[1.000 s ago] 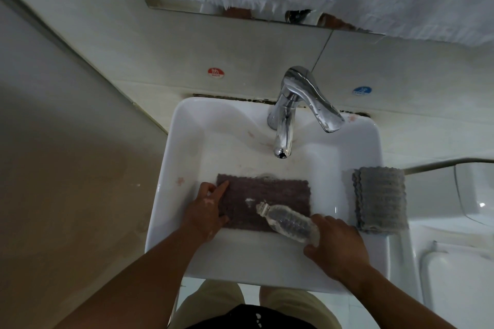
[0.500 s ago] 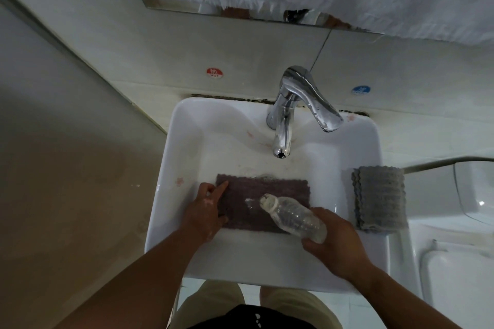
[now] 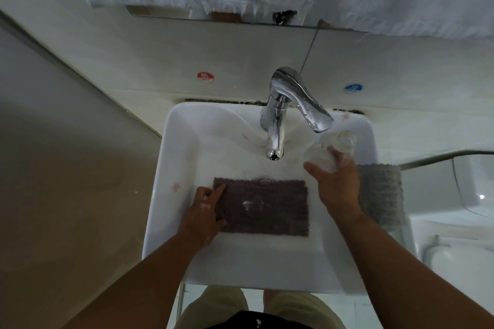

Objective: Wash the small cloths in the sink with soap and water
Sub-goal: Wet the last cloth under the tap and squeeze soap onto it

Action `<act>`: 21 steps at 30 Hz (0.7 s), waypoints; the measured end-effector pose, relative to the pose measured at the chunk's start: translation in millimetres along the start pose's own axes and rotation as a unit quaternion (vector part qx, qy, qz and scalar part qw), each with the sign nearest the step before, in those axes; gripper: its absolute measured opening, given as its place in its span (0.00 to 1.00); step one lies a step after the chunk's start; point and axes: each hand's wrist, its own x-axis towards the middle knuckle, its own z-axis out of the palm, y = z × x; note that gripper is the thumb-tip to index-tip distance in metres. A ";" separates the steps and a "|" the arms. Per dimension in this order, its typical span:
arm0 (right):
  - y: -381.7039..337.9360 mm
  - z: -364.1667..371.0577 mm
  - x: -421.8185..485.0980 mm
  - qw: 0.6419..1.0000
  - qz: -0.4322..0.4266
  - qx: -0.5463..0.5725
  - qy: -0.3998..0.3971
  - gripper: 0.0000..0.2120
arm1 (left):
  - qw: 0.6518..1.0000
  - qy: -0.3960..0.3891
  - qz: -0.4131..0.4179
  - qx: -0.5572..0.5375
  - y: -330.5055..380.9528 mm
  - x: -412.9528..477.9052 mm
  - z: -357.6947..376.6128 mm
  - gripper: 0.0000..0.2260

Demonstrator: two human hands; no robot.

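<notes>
While one cloth (image 3: 278, 211) lies, one bottle (image 3: 319, 153).

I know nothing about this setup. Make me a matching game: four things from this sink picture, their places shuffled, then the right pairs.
Things:
1. dark cloth
2. grey cloths
3. clear bottle
4. red sticker

Places:
A. on the wall, left of the tap
B. flat in the sink
C. on the sink's right rim
D. held in the right hand

Pairs: 1-B, 2-C, 3-D, 4-A
</notes>
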 end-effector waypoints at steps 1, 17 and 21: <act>1.2 2.4 5.6 1.000 0.002 -0.006 0.009 0.21 | 1.000 0.000 -0.001 0.000 0.4 -0.2 -0.3 0.41; 43.7 13.4 -19.1 0.988 0.083 -0.115 0.054 0.32 | 1.000 0.022 -0.013 -0.004 4.1 -2.1 1.3 0.36; 67.2 14.3 -48.5 0.947 -0.037 -0.293 -0.128 0.29 | 0.998 0.061 -0.032 -0.011 18.9 -4.7 -0.1 0.32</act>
